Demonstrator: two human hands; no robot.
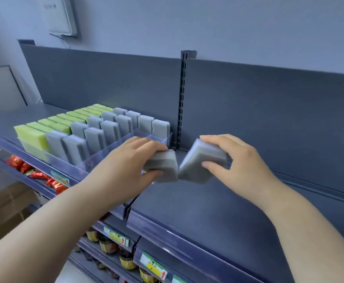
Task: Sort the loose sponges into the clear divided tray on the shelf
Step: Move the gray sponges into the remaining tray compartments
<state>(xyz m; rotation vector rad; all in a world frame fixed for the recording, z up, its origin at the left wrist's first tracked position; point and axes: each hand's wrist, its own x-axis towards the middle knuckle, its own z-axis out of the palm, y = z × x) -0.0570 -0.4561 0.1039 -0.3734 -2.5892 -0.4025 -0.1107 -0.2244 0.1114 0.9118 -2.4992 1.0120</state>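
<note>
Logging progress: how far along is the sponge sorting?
Done: green sponges and grey sponges line most tray lanes; the right lane holds two at the back. In hand: left hand grips one loose sponge, right hand a second sponge. Left: seat both, likely in that lane's open front. No other loose ones visible.

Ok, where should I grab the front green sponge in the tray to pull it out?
Probably pinch the front green sponge by its top edge, coming from above: it stands upright, its lower half behind the clear tray wall, with neighbours close behind and beside.
</note>
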